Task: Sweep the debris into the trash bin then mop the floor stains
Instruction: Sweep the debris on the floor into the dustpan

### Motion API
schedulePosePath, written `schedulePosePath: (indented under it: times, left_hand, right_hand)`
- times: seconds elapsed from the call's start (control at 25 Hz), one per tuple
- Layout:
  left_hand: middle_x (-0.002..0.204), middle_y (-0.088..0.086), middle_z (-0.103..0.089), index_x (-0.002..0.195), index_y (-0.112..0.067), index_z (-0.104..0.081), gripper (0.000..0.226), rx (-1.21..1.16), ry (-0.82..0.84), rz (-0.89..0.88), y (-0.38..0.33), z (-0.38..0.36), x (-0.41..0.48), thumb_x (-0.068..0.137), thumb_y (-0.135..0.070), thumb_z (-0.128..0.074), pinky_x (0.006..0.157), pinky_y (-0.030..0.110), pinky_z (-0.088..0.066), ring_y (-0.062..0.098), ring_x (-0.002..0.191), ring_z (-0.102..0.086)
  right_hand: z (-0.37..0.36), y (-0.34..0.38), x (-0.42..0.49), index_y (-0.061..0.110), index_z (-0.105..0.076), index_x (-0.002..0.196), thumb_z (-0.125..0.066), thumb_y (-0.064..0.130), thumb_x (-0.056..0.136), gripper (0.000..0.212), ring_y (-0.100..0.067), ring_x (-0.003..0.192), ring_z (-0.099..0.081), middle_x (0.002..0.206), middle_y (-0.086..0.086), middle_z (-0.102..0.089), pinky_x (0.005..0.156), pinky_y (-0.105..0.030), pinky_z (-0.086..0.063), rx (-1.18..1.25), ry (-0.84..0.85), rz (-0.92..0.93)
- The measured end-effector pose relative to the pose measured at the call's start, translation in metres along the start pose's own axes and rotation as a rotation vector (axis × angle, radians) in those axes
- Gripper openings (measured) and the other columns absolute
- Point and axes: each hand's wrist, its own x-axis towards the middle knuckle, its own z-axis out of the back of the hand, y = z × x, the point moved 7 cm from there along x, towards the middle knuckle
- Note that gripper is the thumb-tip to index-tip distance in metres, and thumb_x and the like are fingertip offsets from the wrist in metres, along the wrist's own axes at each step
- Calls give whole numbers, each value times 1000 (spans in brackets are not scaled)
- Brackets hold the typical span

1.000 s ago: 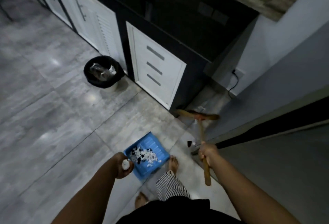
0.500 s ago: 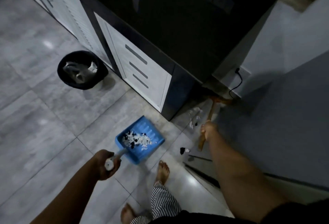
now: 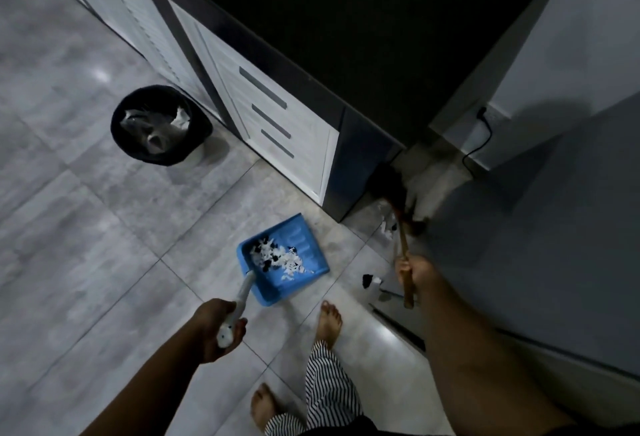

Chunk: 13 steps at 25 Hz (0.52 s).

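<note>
A blue dustpan [image 3: 304, 231] rests on the grey tiled floor, holding white and black scraps [image 3: 277, 259]. My left hand [image 3: 216, 326] grips its white handle. My right hand [image 3: 414, 271] is closed around the wooden handle of a short broom [image 3: 401, 234], whose dark bristles sit in the gap beside the cabinet. Loose scraps [image 3: 388, 229] lie near the bristles, and another small black and white clump [image 3: 371, 280] lies left of my right hand. The round black trash bin [image 3: 161, 125], with crumpled rubbish inside, stands to the far left by the cabinets.
White cabinet drawers [image 3: 277, 130] with a dark end panel run along the back. A grey appliance side [image 3: 554, 210] fills the right, with a black cable [image 3: 479, 144] behind it. My bare feet [image 3: 329, 319] stand just below the dustpan.
The broom head has swung from deep in the corner toward the cabinet side of the gap. The dustpan stays put with the same pile in it. The view has shifted slightly.
</note>
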Motion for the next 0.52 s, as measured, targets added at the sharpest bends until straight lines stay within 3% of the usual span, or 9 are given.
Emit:
schedulePosePath:
  times: [0.12, 0.24, 0.4, 0.52]
  left_hand:
    - [83, 18, -50, 141, 5, -35, 46, 67, 58, -27, 12, 16, 1, 101, -17, -39, 33, 18, -47, 21, 61, -46]
    - [80, 17, -52, 133, 5, -41, 40, 97, 61, -19, 31, 46, -4, 100, -18, -40, 32, 18, -47, 21, 57, -50]
    - [77, 17, -53, 116, 4, -43, 29, 120, 92, -33, 73, 91, -3, 101, -20, -38, 34, 18, -48, 19, 30, -54]
    - [78, 19, -53, 116, 5, -43, 29, 102, 92, -71, 107, 133, 1, 100, -19, -38, 36, 19, -49, 19, 38, -54]
  right_hand:
    - [5, -51, -6, 16, -31, 66, -28, 25, 106, 40, -5, 28, -28, 44, 1, -31, 35, -14, -19, 179, 14, -236]
    - [-2, -105, -27, 15, -34, 71, -30, 23, 105, 35, -6, 22, -26, 36, 4, -30, 25, -12, -17, 203, 44, -244]
    - [-15, -188, -61, 11, -38, 71, -36, 27, 103, 36, -7, 17, -28, 31, 2, -32, 24, -6, -19, 330, 88, -300]
    - [-24, -235, -91, 6, -45, 71, -37, 26, 102, 38, -8, 18, -28, 34, 0, -36, 25, -8, -19, 336, 155, -319]
